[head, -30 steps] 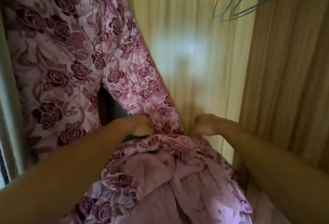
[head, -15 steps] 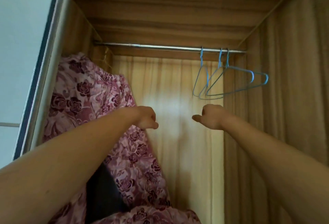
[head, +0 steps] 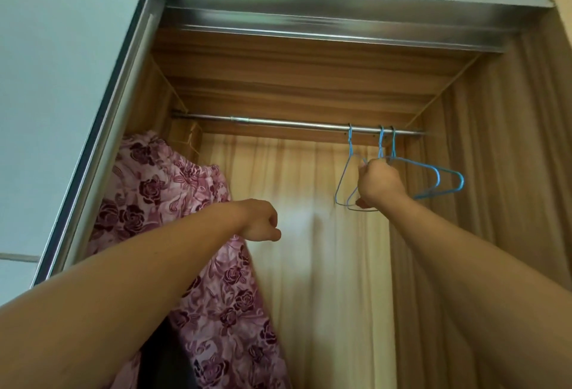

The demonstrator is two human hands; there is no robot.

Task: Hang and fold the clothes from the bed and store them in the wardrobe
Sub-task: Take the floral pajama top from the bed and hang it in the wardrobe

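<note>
I look up into the open wardrobe. A pink garment with dark rose print (head: 173, 190) hangs at the left end of the metal rail (head: 278, 122). Three blue wire hangers (head: 433, 184) hang at the rail's right end. My right hand (head: 379, 182) is raised to them and grips the wire of one hanger. My left hand (head: 261, 224) hovers lower, in front of the rose garment, with its fingers curled and nothing in it.
A pale sliding door (head: 55, 110) with a metal frame covers the left side. Wood-grain panels (head: 510, 203) form the wardrobe's back and right wall. The rail's middle stretch is bare.
My view has tilted up from the crumpled rose fabric to the rail. Both hands let go of that fabric and rose; the right hand reached the hangers and gripped one.
</note>
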